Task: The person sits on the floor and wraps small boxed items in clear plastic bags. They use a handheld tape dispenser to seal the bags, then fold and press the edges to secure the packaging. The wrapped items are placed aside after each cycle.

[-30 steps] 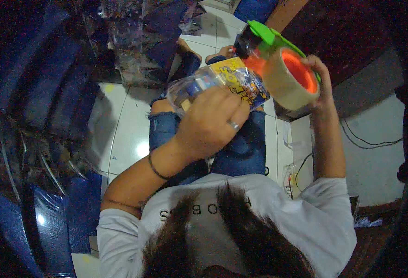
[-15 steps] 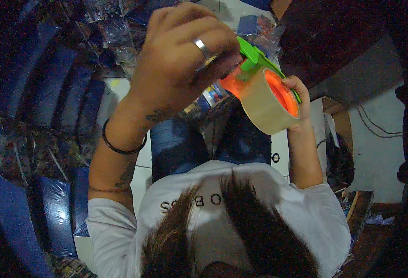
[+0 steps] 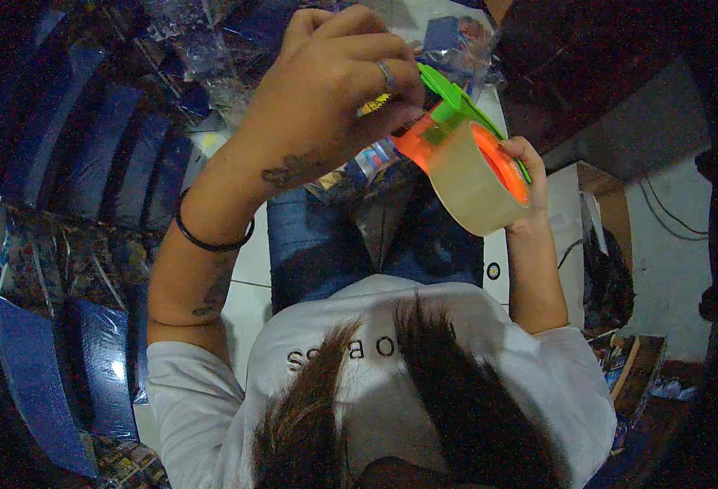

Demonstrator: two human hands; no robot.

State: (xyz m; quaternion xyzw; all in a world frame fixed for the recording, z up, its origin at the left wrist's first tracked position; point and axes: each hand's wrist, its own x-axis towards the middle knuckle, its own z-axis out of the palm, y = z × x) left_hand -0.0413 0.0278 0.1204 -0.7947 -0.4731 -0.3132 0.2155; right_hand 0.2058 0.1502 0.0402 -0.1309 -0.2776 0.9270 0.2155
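My right hand (image 3: 525, 175) grips a tape dispenser (image 3: 448, 106) with a green handle and an orange body and hub. On it sits a wide roll of clear tape (image 3: 469, 187), tilted, its orange hub facing right. My left hand (image 3: 338, 85), wearing a ring, is closed at the dispenser's front end, its fingers curled. What those fingertips pinch is hidden behind the hand. A yellow toothed edge (image 3: 375, 103) shows beside the fingers. Below and beyond lies a clear-wrapped pack with a blue and white label (image 3: 375, 156), partly covered by the left hand.
Blue plastic-wrapped packs (image 3: 102, 359) stand in rows along the left. Another wrapped blue pack (image 3: 448, 37) lies at the far side. On the right are an open box (image 3: 599, 183) with something dark in it, a wall with a cable (image 3: 672, 228), and a box of items (image 3: 636, 367).
My left hand has turned slightly at the wrist, uncovering more of the yellow toothed edge. The dispenser and tape roll in my right hand have shifted a little to the right.
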